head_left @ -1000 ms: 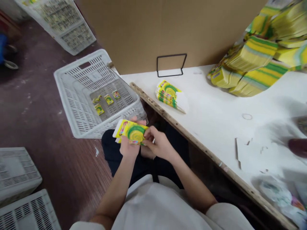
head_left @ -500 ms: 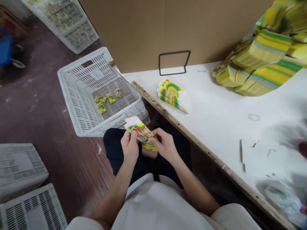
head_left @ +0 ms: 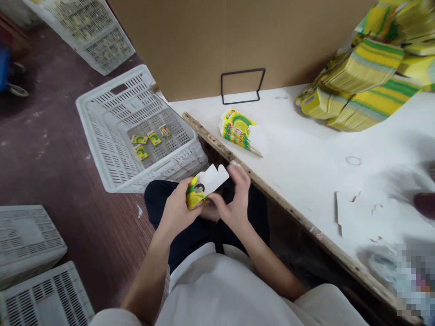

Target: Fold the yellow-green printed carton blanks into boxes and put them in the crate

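Above my lap, my left hand (head_left: 178, 202) is closed around a small yellow and green carton (head_left: 194, 198) with white inner flaps standing open toward the right. My right hand (head_left: 235, 203) is just to the right of the carton. Its thumb points at the carton's lower edge and its fingers are raised and spread apart, a little blurred. Whether the thumb touches the carton, I cannot tell. A fanned stack of flat cartons (head_left: 236, 129) lies on the white table (head_left: 288, 158) ahead. Several small folded boxes (head_left: 154, 138) rest on the bottom of a white plastic crate (head_left: 112, 170).
Bundled flat cartons (head_left: 370, 86) are piled at the table's far right. A black wire stand (head_left: 243, 86) leans by a cardboard wall (head_left: 190, 45). A rubber band (head_left: 353, 160) and paper scraps lie on the table. More crates (head_left: 29, 231) stand on the floor at left.
The carton, flat between both hands before, is now opened out and turned, its white flaps showing. My right hand has come off its printed face and its fingers have lifted.
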`<act>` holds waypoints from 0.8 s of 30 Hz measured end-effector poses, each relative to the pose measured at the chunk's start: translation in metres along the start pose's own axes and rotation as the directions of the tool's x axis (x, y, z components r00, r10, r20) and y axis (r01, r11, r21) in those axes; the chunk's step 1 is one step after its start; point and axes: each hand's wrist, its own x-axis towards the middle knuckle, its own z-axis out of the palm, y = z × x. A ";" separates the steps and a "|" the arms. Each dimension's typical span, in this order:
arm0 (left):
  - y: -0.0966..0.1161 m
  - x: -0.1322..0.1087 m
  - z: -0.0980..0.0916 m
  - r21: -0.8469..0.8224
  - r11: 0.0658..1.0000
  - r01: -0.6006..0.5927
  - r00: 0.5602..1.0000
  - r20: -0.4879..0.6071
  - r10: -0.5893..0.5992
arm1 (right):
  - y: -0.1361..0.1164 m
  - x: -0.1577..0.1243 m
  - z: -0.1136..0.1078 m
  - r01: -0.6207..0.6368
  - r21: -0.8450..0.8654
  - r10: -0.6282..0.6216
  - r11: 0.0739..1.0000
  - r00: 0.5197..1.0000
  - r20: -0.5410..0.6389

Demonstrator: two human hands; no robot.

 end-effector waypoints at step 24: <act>-0.017 -0.008 0.051 -0.185 0.982 -0.048 0.995 0.075 0.063 | 0.019 -0.010 -0.003 -0.304 0.186 0.131 0.934 0.779 0.613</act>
